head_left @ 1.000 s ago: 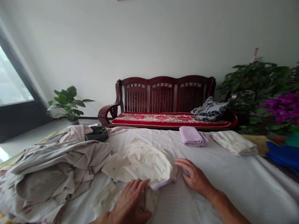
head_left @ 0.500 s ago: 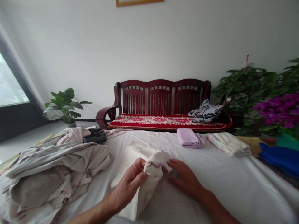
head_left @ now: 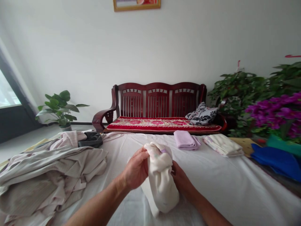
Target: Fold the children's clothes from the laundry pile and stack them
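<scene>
A cream-white cloth garment (head_left: 162, 179), bunched up, is held between both hands just above the white sheet. My left hand (head_left: 137, 169) grips its upper left edge, thumb and fingers closed on the fabric. On the opposite side, my right hand (head_left: 180, 179) holds the garment, with its fingertips partly hidden behind the cloth. A small lilac patch shows near the top of the fabric. Beyond it lie a folded lilac cloth (head_left: 185, 140) and a folded white patterned cloth (head_left: 223, 145).
A heap of grey and pale pink clothes (head_left: 54, 169) covers the left of the white sheet (head_left: 225, 185). Blue fabric (head_left: 275, 160) lies at the right edge. Behind stand a dark red wooden bench (head_left: 156, 100), a potted plant (head_left: 61, 108) and purple flowers (head_left: 277, 110).
Both hands have lifted the cream garment and turned it more upright, so it hangs bunched between them. Before, it lay spread lower on the sheet. The view has tilted up slightly and shifted right.
</scene>
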`<state>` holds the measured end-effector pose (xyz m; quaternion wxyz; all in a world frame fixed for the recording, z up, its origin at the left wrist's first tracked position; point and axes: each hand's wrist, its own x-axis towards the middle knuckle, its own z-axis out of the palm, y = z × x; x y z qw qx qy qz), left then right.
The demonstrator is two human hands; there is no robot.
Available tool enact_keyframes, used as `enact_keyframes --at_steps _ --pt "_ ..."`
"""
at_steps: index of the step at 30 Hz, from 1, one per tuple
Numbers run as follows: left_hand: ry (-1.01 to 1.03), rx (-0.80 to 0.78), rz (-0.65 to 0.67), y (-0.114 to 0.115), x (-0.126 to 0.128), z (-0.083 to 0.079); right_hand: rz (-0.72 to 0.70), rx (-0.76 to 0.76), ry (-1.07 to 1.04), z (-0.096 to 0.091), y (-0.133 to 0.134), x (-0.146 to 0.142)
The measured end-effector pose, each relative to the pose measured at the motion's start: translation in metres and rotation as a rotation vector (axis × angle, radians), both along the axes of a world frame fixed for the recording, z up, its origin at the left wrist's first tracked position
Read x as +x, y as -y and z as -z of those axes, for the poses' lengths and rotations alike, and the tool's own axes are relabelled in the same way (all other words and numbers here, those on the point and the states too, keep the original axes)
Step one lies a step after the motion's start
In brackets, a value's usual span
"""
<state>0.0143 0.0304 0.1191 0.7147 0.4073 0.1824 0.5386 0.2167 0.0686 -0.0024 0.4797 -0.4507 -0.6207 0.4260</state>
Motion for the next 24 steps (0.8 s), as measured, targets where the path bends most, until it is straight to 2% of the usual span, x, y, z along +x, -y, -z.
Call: enact_keyframes --at_steps 3,5,9,11,14,18,21,23,24 --pt "0.027 0.011 0.087 0.002 0.001 0.001 0.067 -0.035 -0.075 -0.010 -0.003 0.003" --pt "0.034 0.018 0.085 0.001 -0.004 -0.001 0.114 -0.017 -0.104 -0.015 -0.004 0.007" --pt "-0.014 0.041 -0.044 -0.008 -0.025 -0.013 0.183 -0.028 -0.320 -0.026 -0.004 0.017" --pt "-0.064 0.076 -0.133 -0.014 -0.039 -0.021 0.223 -0.020 -0.440 -0.038 -0.004 0.023" --pt "-0.214 0.108 -0.269 -0.017 -0.064 -0.039 0.325 0.083 -0.479 -0.074 0.000 0.040" --pt "-0.444 0.159 -0.413 -0.009 -0.093 -0.070 0.359 0.229 -0.336 -0.145 0.017 0.069" --pt "-0.571 0.210 -0.488 0.000 -0.108 -0.095 0.249 0.161 -0.252 -0.194 0.030 0.084" --pt "-0.645 0.206 -0.508 -0.002 -0.115 -0.106 0.177 0.086 -0.191 -0.213 0.027 0.090" --pt "-0.692 0.197 -0.502 -0.008 -0.117 -0.108 0.141 0.047 -0.128 -0.216 0.020 0.092"
